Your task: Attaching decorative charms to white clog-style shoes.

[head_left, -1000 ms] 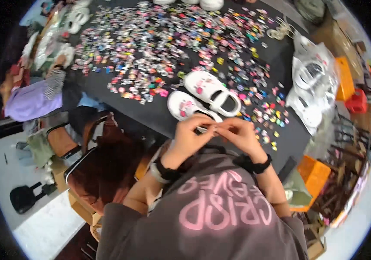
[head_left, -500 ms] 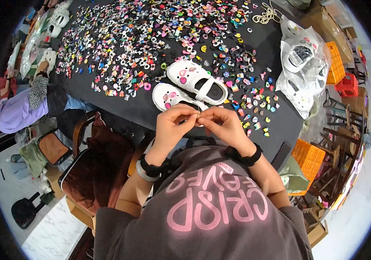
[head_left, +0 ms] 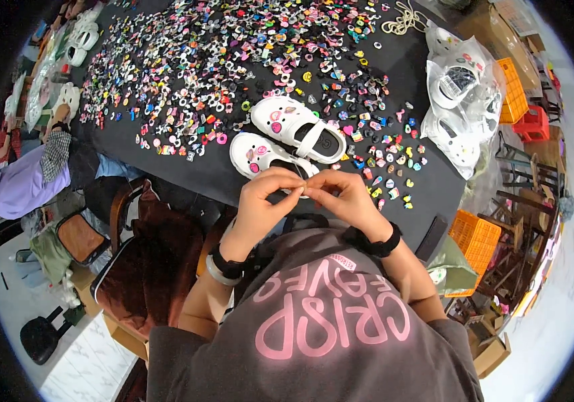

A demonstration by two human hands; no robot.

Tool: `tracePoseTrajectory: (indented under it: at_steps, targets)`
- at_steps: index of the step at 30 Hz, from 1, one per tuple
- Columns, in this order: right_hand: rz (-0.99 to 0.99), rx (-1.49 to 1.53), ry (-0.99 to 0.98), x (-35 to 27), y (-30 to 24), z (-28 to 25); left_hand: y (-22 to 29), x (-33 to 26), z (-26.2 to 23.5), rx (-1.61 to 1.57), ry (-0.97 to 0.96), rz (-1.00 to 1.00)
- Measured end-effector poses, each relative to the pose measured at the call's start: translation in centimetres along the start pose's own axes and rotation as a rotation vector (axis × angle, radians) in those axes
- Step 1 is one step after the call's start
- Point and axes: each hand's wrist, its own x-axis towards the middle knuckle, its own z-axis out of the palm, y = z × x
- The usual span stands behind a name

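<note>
My left hand [head_left: 270,199] and my right hand [head_left: 342,194] meet at the fingertips, just over the near edge of the dark table [head_left: 186,175]. Both are pinched closed on something too small to make out. Right behind them lie two white clogs with charms on their toes. The farther clog [head_left: 285,120] shows its strap and dark insole in full. Part of the nearer clog [head_left: 250,151] is hidden by my hands. A dark band circles each wrist, with a pale bracelet also on the left.
Loose colourful shoe charms [head_left: 186,74] cover much of the table. White clogs in clear plastic bags [head_left: 458,100] lie at the right, near a coiled cord [head_left: 404,19]. Orange crates [head_left: 471,244] and a red stool [head_left: 533,124] stand beyond. At left, a person in purple [head_left: 29,181] reaches toward white clogs.
The view has shifted slightly, so the table things sit a little further left. My hands keep their fingertips together in nearly the same place by the clogs.
</note>
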Motion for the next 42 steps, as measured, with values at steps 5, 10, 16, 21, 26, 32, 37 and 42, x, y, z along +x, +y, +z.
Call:
tracePoseTrajectory:
  at_steps: [5,10,16,21,26,32,37,42]
  targets:
    - [0.003,-0.174,-0.054,-0.6,1.1,-0.2,-0.9,-1.0,0.1,0.071,-0.049,-0.014]
    - [0.07,-0.258,0.029,-1.2,4.2,-0.9,-3.8,-3.2,-2.0,0.089,-0.04,-0.229]
    - [0.202,-0.321,0.269,-0.6,14.1,-2.4,-18.1,-11.2,-7.5,0.107,-0.215,-0.701]
    - [0.284,0.139,0.427,-1.6,18.1,-2.8,-33.0,-19.2,-7.7,0.393,-0.722,-1.063]
    - [0.12,-0.029,0.223,-0.8,19.3,-1.3,-42.7,-29.7,-5.5,0.468,-0.619,-0.917]
    - [-0.224,-0.832,0.02,-1.3,21.6,-1.6,-41.5,-23.9,2.8,0.221,-0.744,-1.076]
    - [-0.248,-0.881,-0.077,-2.1,23.0,-1.8,-39.5,-20.6,5.0,0.177,-0.637,-1.07]
    - [-0.302,-0.926,-0.131,-2.2,23.1,-3.2,-39.0,-17.2,6.7,0.143,-0.56,-0.984]
